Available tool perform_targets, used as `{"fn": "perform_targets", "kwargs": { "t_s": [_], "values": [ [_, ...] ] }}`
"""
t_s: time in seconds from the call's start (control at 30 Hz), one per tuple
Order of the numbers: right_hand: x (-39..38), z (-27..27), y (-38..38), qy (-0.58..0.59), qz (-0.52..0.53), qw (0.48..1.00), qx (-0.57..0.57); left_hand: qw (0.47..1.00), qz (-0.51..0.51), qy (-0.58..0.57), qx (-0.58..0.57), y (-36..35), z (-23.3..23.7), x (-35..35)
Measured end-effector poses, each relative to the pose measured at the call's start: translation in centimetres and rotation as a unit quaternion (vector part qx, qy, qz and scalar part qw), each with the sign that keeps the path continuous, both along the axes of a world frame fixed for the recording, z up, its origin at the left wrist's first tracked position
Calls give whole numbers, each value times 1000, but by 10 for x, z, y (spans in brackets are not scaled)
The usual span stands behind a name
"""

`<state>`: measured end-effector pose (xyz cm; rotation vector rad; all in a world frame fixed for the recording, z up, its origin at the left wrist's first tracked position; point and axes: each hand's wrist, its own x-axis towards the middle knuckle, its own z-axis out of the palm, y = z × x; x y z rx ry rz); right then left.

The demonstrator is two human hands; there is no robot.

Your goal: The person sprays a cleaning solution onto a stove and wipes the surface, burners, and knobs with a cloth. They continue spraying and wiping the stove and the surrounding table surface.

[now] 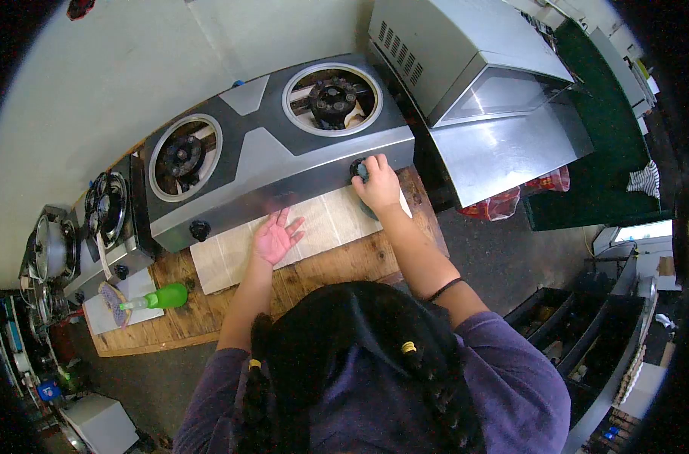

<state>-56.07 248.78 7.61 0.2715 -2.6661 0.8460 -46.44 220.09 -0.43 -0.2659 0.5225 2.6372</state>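
A two-burner gas stove [284, 170] stands on a wooden table, with round openings around its burners. At the stove's right end, my right hand [377, 184] has its fingers closed round the black right knob [357, 169]. My left hand [277, 237] is palm up with its fingers spread, holding nothing, at the stove's lower front edge above a sheet of cardboard [325, 225]. The black left knob [200, 230] is untouched. Part of a round bluish thing shows under my right wrist; I cannot make out what it is.
Left on the wooden table [208, 321] are a green bottle [166, 296], a sponge-like purple cloth [114, 303] and a second stove [121, 261]. Beyond it stands a pot [51, 248]. A metal oven-like box [466, 60] sits on a steel surface [503, 147] at right.
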Motion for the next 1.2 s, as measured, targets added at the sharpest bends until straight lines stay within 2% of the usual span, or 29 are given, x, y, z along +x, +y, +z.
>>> {"fn": "perform_targets", "kwargs": {
  "t_s": [0.1,0.2,0.27,0.33,0.4,0.43,0.47,0.53,0.6,0.63,0.67,0.73,0.77,0.83,0.93,1.07,1.2],
  "values": [
    [-7,0,-4,13,3,1000,9,1000,2,-7,4,-1,-1,1],
    [-13,8,-4,10,-30,999,-29,1000,-3,5,5,-1,-4,0],
    [-20,-19,10,28,-136,978,-153,1000,-10,-3,12,-1,-2,0],
    [-22,-24,34,8,-255,933,-255,1000,-9,-5,14,-2,-2,-2],
    [-35,-68,77,17,-344,826,-445,1000,-9,-7,11,-2,-3,-1],
    [-31,-49,83,-1,-332,714,-616,1000,-6,-6,4,-1,1,-1],
    [-24,-27,94,-25,-299,722,-624,1000,-5,-5,-2,0,4,0],
    [-17,12,97,-40,-329,749,-574,1000,-8,4,-3,2,3,0],
    [-19,20,87,67,-259,829,-491,1000,-14,18,10,-2,-5,-1],
    [-20,26,77,119,-220,860,-444,999,-17,22,16,-4,-9,-1],
    [-10,53,58,99,-159,879,-438,999,-21,21,24,-6,-13,-1],
    [-8,53,33,125,-35,948,-290,999,-24,17,34,-6,-9,-2],
    [0,57,22,119,46,978,-167,999,-24,14,38,-5,-4,-1],
    [2,46,6,9,233,972,22,999,-24,12,38,-3,2,-1],
    [-1,26,4,60,252,947,189,999,-27,22,28,-3,0,-1],
    [-9,24,11,65,252,947,186,1000,-19,11,15,-5,-1,2],
    [-12,23,17,75,132,984,97,1000,-13,11,11,-1,9,2]
  ]
}}
